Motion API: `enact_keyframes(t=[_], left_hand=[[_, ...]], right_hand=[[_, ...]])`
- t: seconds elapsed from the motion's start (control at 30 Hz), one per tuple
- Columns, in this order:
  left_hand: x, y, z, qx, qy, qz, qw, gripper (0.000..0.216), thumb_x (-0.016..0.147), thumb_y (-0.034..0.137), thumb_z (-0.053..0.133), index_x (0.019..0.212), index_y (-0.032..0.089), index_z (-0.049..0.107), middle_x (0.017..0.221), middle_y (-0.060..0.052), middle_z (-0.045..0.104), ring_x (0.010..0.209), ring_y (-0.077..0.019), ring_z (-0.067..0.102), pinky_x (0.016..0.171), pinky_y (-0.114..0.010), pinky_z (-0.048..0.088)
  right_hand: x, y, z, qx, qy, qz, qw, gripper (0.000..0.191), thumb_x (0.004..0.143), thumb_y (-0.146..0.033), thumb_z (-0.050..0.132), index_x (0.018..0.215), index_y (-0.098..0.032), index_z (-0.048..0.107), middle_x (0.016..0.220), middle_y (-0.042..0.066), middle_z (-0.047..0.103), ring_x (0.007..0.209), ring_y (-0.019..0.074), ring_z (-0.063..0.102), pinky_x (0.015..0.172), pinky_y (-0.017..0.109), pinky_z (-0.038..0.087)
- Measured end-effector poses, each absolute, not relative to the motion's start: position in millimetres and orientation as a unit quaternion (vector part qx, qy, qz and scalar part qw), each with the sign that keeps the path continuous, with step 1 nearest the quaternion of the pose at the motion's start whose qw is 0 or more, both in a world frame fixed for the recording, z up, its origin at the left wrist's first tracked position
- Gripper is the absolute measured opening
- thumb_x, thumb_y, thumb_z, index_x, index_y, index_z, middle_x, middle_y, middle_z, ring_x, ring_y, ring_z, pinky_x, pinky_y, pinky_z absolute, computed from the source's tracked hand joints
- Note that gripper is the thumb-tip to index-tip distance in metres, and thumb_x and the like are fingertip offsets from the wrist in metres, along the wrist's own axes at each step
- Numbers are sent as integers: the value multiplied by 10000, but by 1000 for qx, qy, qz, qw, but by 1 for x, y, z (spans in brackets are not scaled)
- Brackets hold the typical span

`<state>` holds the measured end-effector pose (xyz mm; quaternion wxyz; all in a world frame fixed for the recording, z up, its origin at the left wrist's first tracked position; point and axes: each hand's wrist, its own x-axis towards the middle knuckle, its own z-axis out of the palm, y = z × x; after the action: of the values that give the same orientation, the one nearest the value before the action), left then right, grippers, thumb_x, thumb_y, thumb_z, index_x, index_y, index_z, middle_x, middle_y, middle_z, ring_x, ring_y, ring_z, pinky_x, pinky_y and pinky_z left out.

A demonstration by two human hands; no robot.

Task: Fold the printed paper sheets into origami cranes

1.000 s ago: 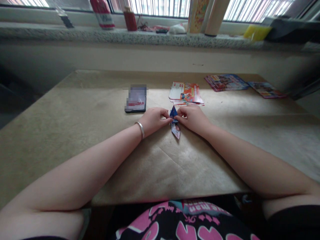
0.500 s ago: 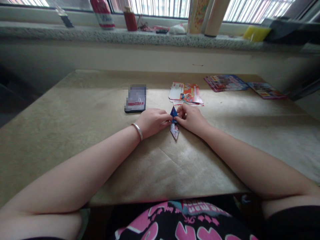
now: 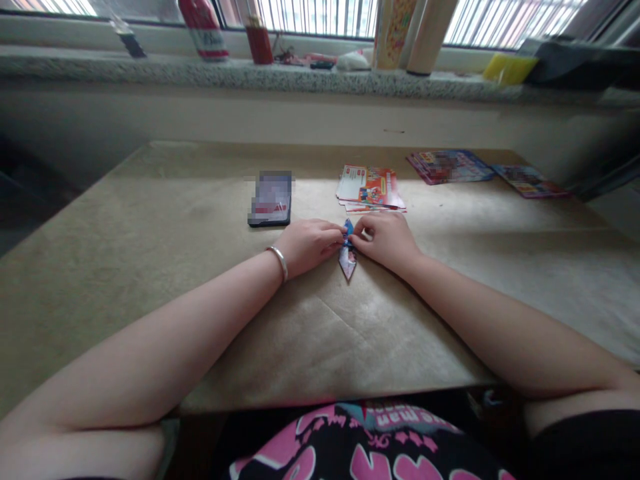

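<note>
A small folded piece of printed paper [image 3: 347, 260], blue at the top and pale at its pointed lower end, lies on the tan table [image 3: 150, 253]. My left hand [image 3: 307, 243], with a silver bangle on the wrist, pinches its upper left side. My right hand [image 3: 385, 239] pinches its upper right side, fingers curled together. The two hands almost meet over the paper's top, which hides most of the upper fold.
A dark phone [image 3: 271, 200] lies just beyond my left hand. A stack of colourful printed sheets [image 3: 369, 188] sits behind my right hand, with more leaflets [image 3: 450, 165] at the far right. A window sill [image 3: 250, 70] with bottles and cups runs behind the table.
Both hands have closed in tighter over the paper's top, so less of the blue tip shows. The paper has shifted slightly left.
</note>
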<state>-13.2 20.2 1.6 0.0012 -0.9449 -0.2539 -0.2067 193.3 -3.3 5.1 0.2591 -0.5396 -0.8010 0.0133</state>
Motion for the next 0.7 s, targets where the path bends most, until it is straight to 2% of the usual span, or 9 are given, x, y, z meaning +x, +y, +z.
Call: enact_keyframes(t=[0.23, 0.37, 0.53, 0.7], left_hand=[[-14, 19, 3, -952, -241, -191, -2, 158, 913, 242, 526, 971, 189, 662, 1100, -53, 718, 1010, -175, 674, 890, -300, 534], [-15, 19, 4, -954, -229, -195, 4, 174, 923, 229, 500, 958, 184, 665, 1102, -53, 718, 1010, -178, 674, 889, -305, 533], [-15, 16, 6, -955, -238, -176, 16, 179, 921, 225, 485, 942, 178, 656, 1107, -56, 708, 940, -168, 686, 798, -276, 540], [-15, 13, 8, -957, -234, -168, 30, 164, 914, 222, 485, 938, 175, 641, 1124, -59, 692, 880, -155, 686, 740, -254, 530]], right_hand=[[194, -7, 5, -536, -811, -31, 234, 186, 807, -341, 613, 683, -214, 670, 802, 47, 718, 826, 219, 625, 841, 367, 379], [196, -8, 6, -524, -819, -16, 235, 177, 823, -337, 605, 741, -219, 707, 839, 44, 728, 868, 222, 635, 883, 370, 375], [197, -7, 5, -518, -820, -2, 245, 173, 831, -331, 604, 861, -229, 741, 881, 48, 729, 858, 220, 628, 844, 359, 389], [199, -1, 0, -503, -826, 9, 256, 171, 836, -299, 608, 869, -219, 756, 853, 42, 729, 780, 190, 617, 809, 339, 410]])
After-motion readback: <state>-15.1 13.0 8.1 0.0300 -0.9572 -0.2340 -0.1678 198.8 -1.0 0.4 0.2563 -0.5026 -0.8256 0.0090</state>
